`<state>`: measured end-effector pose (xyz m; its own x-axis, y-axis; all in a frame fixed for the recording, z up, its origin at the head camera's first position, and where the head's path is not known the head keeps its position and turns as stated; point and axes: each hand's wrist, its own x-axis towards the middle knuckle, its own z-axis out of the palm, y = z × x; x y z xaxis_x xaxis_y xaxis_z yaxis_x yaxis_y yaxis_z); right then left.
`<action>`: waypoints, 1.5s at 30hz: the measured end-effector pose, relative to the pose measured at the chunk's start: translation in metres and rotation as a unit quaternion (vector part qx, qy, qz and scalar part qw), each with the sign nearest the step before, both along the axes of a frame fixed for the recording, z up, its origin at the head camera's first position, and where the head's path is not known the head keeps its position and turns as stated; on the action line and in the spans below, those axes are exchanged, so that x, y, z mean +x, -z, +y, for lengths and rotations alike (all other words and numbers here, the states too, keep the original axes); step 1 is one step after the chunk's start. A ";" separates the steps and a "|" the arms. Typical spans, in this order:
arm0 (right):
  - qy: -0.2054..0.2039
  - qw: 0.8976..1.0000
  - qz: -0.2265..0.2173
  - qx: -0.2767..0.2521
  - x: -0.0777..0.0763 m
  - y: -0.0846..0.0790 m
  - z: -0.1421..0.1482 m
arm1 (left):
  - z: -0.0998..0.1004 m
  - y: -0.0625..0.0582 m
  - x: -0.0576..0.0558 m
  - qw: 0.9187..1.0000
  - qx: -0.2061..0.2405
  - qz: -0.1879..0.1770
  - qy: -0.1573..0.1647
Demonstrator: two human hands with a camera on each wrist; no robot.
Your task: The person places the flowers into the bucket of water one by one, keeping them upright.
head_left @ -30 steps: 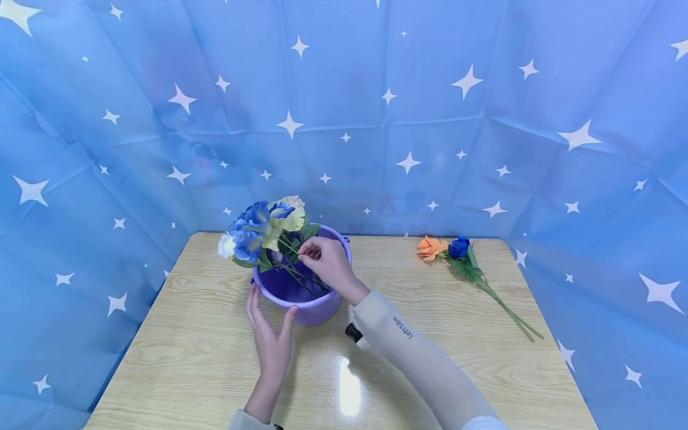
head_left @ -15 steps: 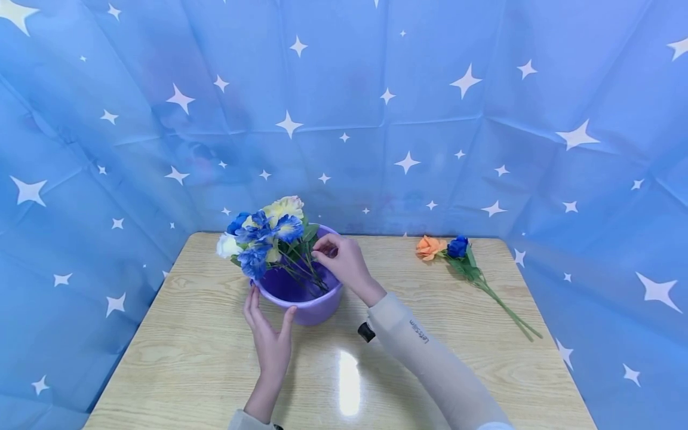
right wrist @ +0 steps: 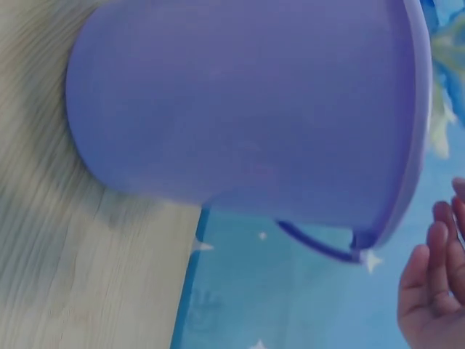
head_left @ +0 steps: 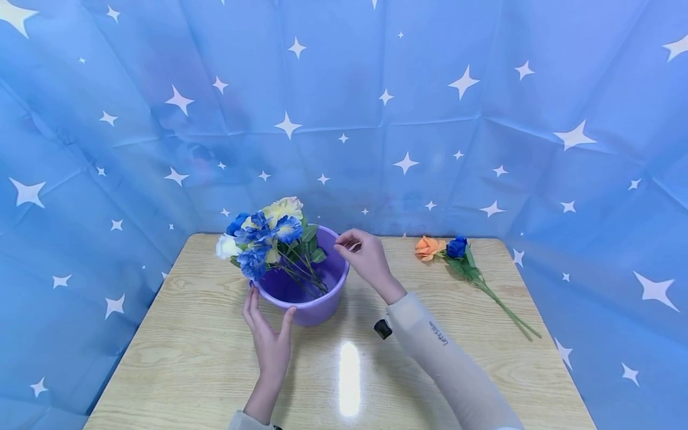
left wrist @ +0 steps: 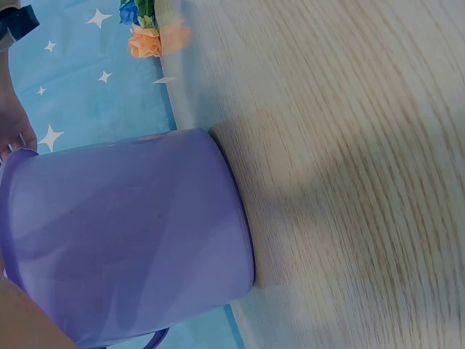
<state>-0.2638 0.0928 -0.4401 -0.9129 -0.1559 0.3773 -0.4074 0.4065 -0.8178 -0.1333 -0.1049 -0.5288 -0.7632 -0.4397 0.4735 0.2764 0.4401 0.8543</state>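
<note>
A purple bucket stands upright on the table at left of centre. In it, several artificial flowers lean left: a blue-and-yellow one, a pale yellow bloom and a white one among them. Their green stems reach down inside the bucket. My left hand touches the bucket's front-left side, thumb near the rim and fingers stretched along the wall. Over the right rim, my right hand holds nothing, its fingers loosely bent. The right wrist view shows this hand beside the bucket's rim, apart from it.
At the right of the wooden table lie an orange rose and a dark blue rose, stems pointing toward the front right. A blue star-patterned cloth hangs behind and beside the table.
My right hand has let go of the flower stems and moved right to the bucket's far rim. The blooms have shifted and spread a little. My left hand has stayed on the bucket.
</note>
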 end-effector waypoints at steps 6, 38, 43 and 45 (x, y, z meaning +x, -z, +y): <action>0.020 1.000 0.007 0.006 -0.003 0.003 0.018 | -0.001 0.000 0.000 1.000 0.001 0.000 0.001; 0.150 0.987 -0.037 0.032 0.003 0.044 0.149 | 0.000 0.000 0.000 1.000 0.005 -0.004 -0.002; 0.172 0.983 -0.056 0.032 0.008 0.056 0.172 | 0.000 -0.001 0.000 1.000 0.007 -0.004 0.000; 0.179 0.982 -0.060 0.028 0.009 0.060 0.180 | 0.000 -0.001 0.000 1.000 0.008 -0.005 0.000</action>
<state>-0.2550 0.2726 -0.4997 -0.9505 0.1656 0.2631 -0.1320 0.5512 -0.8239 -0.1336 -0.1050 -0.5275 -0.7682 -0.4470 0.4583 0.2680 0.4256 0.8643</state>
